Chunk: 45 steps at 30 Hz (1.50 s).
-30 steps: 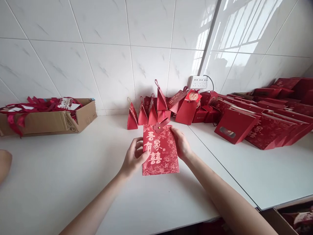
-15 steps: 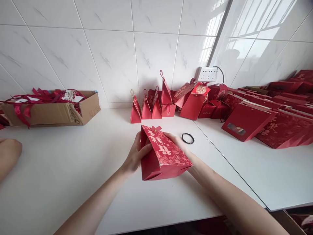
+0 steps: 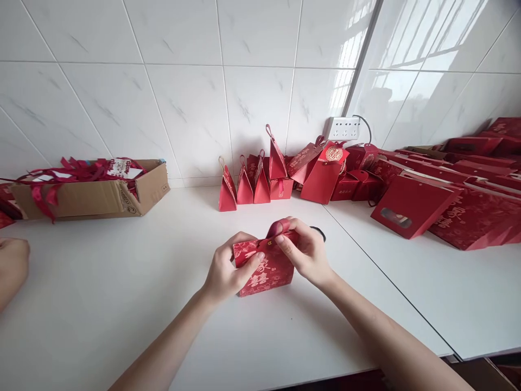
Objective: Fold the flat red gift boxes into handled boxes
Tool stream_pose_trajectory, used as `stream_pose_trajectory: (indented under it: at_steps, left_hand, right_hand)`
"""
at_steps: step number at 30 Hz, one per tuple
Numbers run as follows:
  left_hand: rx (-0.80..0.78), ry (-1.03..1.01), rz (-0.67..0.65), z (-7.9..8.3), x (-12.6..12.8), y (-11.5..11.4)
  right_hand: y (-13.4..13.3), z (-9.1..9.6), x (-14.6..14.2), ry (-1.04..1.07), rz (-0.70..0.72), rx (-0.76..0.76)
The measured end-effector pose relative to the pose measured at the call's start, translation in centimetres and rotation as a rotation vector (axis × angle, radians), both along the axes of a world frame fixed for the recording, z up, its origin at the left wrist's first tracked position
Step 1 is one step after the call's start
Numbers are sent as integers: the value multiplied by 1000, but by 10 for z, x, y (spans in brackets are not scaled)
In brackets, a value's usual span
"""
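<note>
A red gift box (image 3: 264,277) with pale pink printed characters and flowers stands on the white table between my hands. My left hand (image 3: 234,269) grips its upper left part, thumb on the printed front and fingers behind. At the top right, my right hand (image 3: 307,250) pinches the upper edge near a looped red ribbon (image 3: 278,228). A small gold stud shows just below the ribbon. Partly behind my right hand lies a black ring-shaped band (image 3: 319,233).
Several small red gift boxes (image 3: 244,187) stand along the tiled wall. A cardboard box (image 3: 81,200) of ribbons and tags sits at left, near another person's hand (image 3: 12,269). Many red boxes (image 3: 472,217) are stacked at right. A power strip (image 3: 344,128) is against the wall.
The box has turned upright, its underside no longer showing and its printed front towards me. My right hand has moved from its far side to the top edge by the ribbon loop.
</note>
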<state>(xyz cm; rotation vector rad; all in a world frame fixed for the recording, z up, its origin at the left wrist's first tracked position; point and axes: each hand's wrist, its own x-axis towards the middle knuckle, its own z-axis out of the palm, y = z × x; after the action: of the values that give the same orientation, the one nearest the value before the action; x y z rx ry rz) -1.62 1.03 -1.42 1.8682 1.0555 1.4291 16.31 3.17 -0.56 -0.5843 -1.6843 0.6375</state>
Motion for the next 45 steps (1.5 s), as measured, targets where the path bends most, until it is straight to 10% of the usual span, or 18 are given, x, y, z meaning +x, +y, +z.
stream_pose_trajectory:
  at_steps: [6, 9, 12, 16, 25, 32, 45]
  left_hand:
    - [142, 51, -62, -3, -1, 0]
    - [414, 117, 142, -11, 2, 2]
    - [630, 250, 274, -21, 2, 5]
    - [722, 407, 136, -23, -5, 8]
    - [788, 231, 406, -12, -13, 11]
    - [523, 71, 115, -1, -7, 4]
    - [680, 172, 180, 12, -4, -3]
  right_hand:
    - [-7, 0, -12, -19, -264, 247]
    - [-10, -7, -17, -58, -507, 269]
    - [-13, -10, -18, -186, -326, 263]
    - [-12, -9, -18, -213, 40, 73]
    - [-2, 1, -5, 34, 59, -260]
    - [-7, 1, -12, -10, 52, -169]
    - [-16, 1, -20, -22, -34, -130]
